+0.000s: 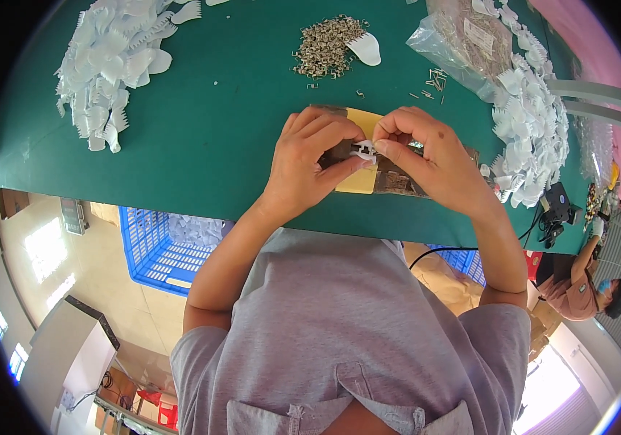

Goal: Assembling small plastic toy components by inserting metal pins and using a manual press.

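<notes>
A small white plastic clip piece is between my two hands, above a brown taped pad with a yellow band. My left hand is closed, its thumb and forefinger pinching the piece from the left. My right hand is also closed, fingertips pressed together at the piece's right end. Whether it grips the piece or a smaller part there is hidden by the fingers. Beyond the hands lies a heap of small metal springs, with a white toothed clip half at its right edge.
White toothed clip halves are heaped at far left and along the right. Several metal pins lie near a clear plastic bag. A black device with cables sits at the right edge. Below is a blue crate; another person works at right.
</notes>
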Available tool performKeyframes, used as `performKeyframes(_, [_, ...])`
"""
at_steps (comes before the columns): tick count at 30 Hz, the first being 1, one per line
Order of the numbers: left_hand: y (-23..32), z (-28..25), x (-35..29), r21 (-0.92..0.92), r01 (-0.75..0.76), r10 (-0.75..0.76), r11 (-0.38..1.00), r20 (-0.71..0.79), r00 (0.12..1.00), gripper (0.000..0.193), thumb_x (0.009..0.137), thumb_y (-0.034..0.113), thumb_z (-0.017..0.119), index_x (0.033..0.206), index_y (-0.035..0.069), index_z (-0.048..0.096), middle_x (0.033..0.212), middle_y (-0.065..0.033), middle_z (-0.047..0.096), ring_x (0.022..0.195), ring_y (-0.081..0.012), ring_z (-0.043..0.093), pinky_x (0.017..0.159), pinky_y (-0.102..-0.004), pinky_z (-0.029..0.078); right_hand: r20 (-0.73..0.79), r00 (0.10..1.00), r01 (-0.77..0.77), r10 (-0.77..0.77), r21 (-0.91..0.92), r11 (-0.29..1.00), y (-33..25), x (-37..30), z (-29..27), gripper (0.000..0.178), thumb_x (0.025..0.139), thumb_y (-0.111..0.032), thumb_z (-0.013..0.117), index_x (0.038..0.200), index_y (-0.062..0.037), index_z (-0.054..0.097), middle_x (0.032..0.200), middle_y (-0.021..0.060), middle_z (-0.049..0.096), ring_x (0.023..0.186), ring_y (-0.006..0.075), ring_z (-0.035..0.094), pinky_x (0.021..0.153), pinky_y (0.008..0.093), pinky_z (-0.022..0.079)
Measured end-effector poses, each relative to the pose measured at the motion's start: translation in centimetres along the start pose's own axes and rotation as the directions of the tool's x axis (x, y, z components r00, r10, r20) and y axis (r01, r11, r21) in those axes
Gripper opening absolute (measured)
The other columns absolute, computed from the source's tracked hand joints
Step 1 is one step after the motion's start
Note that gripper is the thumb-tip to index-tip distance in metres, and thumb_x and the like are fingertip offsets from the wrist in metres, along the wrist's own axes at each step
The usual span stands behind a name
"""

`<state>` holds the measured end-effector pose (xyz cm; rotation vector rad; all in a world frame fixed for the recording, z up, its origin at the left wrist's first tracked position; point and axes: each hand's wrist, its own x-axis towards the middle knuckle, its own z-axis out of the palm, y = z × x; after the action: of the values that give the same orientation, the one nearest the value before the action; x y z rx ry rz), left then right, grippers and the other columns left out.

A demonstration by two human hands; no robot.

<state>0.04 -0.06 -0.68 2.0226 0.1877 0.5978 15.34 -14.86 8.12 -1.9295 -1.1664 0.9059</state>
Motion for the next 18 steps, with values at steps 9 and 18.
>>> performKeyframes(9, [0.0,0.2,-0.4,0.024,-0.018,0.018,1.0,-0.016,1.0,0.035,0.071,0.017,0.09,0.101,0.011,0.073,0.105,-0.0052,0.072,0.108,-0.028,0.065,0.09,-0.0413,0.046,-0.099,0.992,0.053,-0.074,-0.199,0.979,-0.4,-0.3,1.4,0.008,0.094,-0.01,0.069,0.095,-0.0038,0.064,0.086,0.0074,0.063,0.088,0.0261,0.059,0.078,0.0388,0.049])
performKeyframes(18, [-0.1,0.1,-0.4,0.015,0.005,-0.005,1.0,0.002,1.0,0.034,0.071,0.013,0.088,0.102,0.012,0.073,0.104,-0.0037,0.072,0.11,-0.0277,0.065,0.094,-0.0411,0.046,-0.314,0.937,0.092,-0.155,-0.207,0.974,0.3,-1.1,3.5,0.011,0.086,-0.005,0.074,0.092,-0.0055,0.064,0.084,0.0048,0.067,0.081,0.0254,0.06,0.074,0.0384,0.05])
